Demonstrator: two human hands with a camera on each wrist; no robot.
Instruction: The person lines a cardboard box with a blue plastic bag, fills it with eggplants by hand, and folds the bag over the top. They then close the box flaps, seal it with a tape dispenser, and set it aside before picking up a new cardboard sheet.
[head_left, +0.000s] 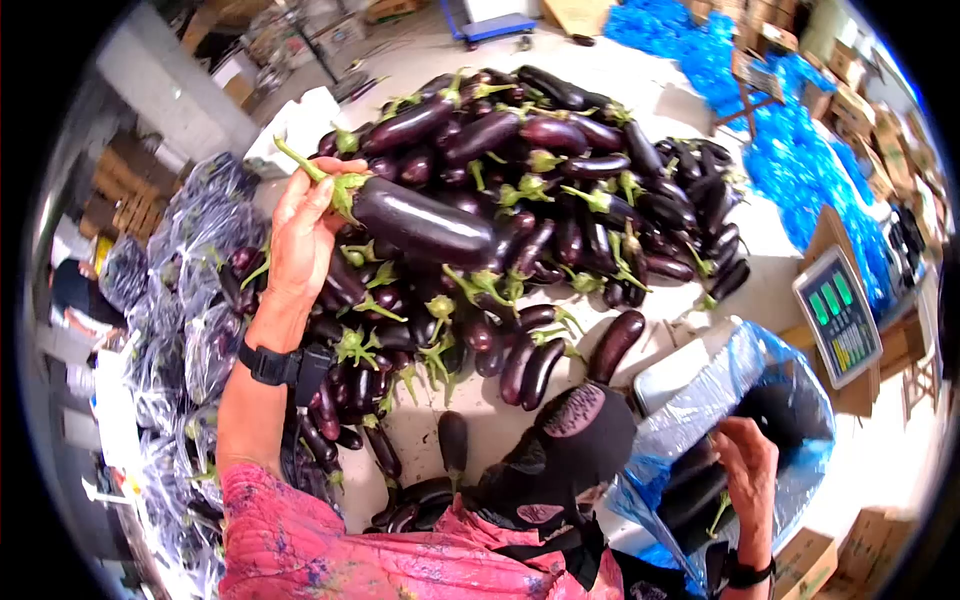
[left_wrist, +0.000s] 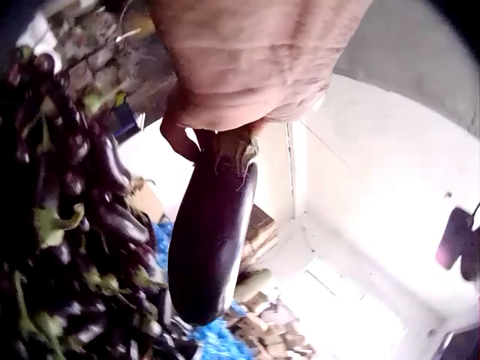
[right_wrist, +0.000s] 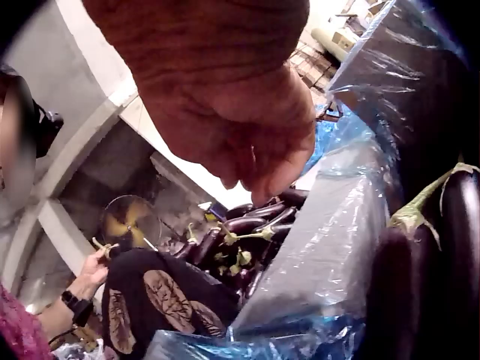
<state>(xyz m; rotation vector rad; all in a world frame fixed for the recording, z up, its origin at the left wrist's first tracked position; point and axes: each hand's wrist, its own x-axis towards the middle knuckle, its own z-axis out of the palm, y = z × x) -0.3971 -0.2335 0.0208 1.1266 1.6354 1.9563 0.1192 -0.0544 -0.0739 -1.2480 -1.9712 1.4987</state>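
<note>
Near the pile's left side, my left hand [head_left: 300, 228] grips a large dark eggplant [head_left: 425, 222] by its green stem end. In the left wrist view the same eggplant [left_wrist: 210, 247] hangs below the palm. My right hand [head_left: 750, 465] is over a blue plastic bag [head_left: 640, 465], its fingers loosely bent with nothing between them. Several eggplants [head_left: 690, 500] lie inside that bag, and the right wrist view shows more eggplants [right_wrist: 457, 225] beside its crinkled wall. A big heap of eggplants [head_left: 590, 215] covers the white surface ahead.
A digital scale [head_left: 838, 312] with green figures stands to the right of the bag. Clear plastic bags of eggplants [head_left: 185, 290] line the left side. Blue plastic sheeting [head_left: 800, 190] lies at back right, near cardboard boxes [head_left: 870, 120]. The person's dark-capped head [head_left: 580, 440] shows low in the middle.
</note>
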